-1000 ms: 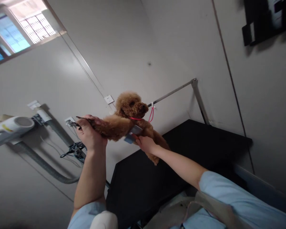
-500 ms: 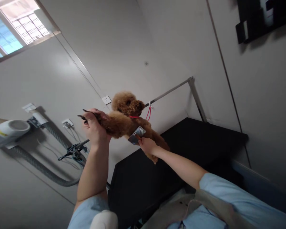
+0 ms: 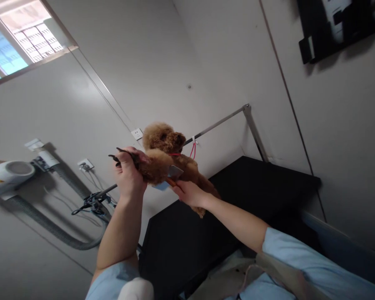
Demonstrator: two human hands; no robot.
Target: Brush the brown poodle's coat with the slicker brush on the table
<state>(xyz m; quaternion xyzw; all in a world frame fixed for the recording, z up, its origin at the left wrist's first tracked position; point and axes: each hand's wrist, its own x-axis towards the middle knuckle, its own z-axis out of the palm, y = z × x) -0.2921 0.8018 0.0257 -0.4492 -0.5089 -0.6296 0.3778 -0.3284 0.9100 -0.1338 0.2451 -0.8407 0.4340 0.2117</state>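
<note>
The view is tilted steeply. A small brown curly dog point(image 3: 165, 146) stands on a black grooming table point(image 3: 237, 208), tied by a red leash point(image 3: 192, 150) to a metal grooming arm point(image 3: 228, 118). My left hand point(image 3: 128, 175) is closed round the dog's lifted leg and also holds dark scissors point(image 3: 121, 154). My right hand point(image 3: 189, 193) is closed on the handle of a slicker brush point(image 3: 173, 173), whose pad lies against the fur of the raised leg.
A grey wall stands behind the table with sockets point(image 3: 136, 133). A dryer point(image 3: 6, 175) with a grey corrugated hose point(image 3: 50, 225) hangs at left. A black rack point(image 3: 340, 25) is mounted at the upper right. A window point(image 3: 18, 41) is at top left.
The brush moved along the dog's raised leg toward my left hand. My left hand shifted slightly right with the leg. The camera view drifted a little.
</note>
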